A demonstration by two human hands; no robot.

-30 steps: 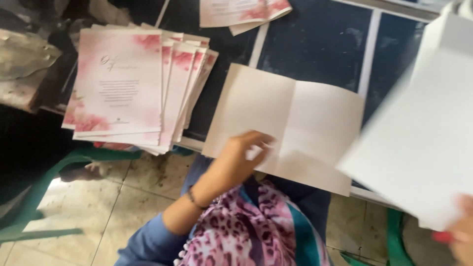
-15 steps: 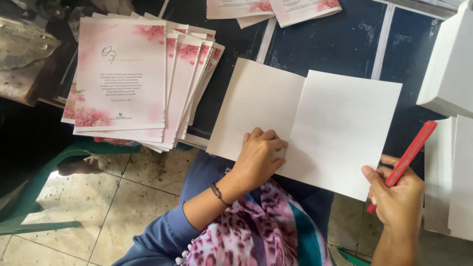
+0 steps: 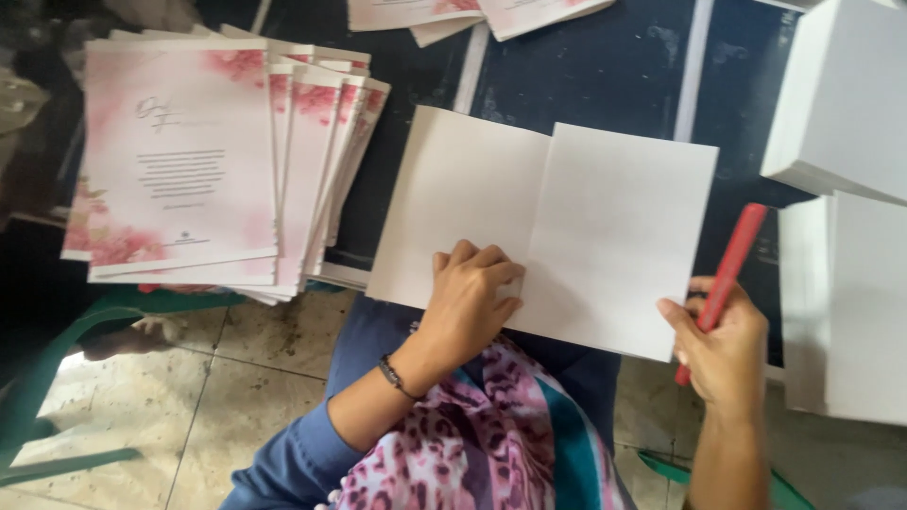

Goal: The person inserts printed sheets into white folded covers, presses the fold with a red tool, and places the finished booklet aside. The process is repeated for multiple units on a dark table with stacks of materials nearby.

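A blank cream card sheet (image 3: 567, 208) lies unfolded on the dark table, with a crease down its middle. My left hand (image 3: 472, 293) rests on its near edge by the crease, fingers curled and pressing down on the paper. My right hand (image 3: 723, 340) sits just past the sheet's near right corner and grips a flat red stick (image 3: 727, 269) that points up and away from me. The stick's tip reaches beside the sheet's right edge.
A fanned stack of pink floral printed cards (image 3: 189, 161) lies at the left. White paper stacks (image 3: 841, 104) stand at the right, with more below (image 3: 850, 302). More floral cards (image 3: 463, 14) lie at the far edge. A green chair (image 3: 57, 378) and tiled floor are below.
A large white sheet swept out of view at the right and my right hand came in holding the red stick. My left hand shifted slightly right along the sheet's near edge.
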